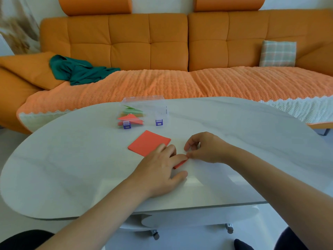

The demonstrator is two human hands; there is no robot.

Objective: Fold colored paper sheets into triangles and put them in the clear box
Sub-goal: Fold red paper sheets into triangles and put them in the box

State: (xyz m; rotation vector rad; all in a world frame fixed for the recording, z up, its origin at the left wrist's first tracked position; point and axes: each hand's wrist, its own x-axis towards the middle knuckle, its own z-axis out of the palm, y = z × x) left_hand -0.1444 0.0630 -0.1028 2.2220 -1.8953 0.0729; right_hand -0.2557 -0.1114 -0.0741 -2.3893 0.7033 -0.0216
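A partly folded red paper sheet (180, 164) is pressed onto the white counter (72, 168) by the flat fingers of the left hand (162, 171), its corner pinched by the right hand (204, 148). Light, limp and easily creased, it is probably best taken by its edges. The clear plastic box (153, 107) stands beyond both hands.

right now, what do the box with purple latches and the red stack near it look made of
Box: probably hard clear plastic, glossy; folded triangles show through its walls. Red stack: thin matte paper by the look, flat with crisp straight edges.
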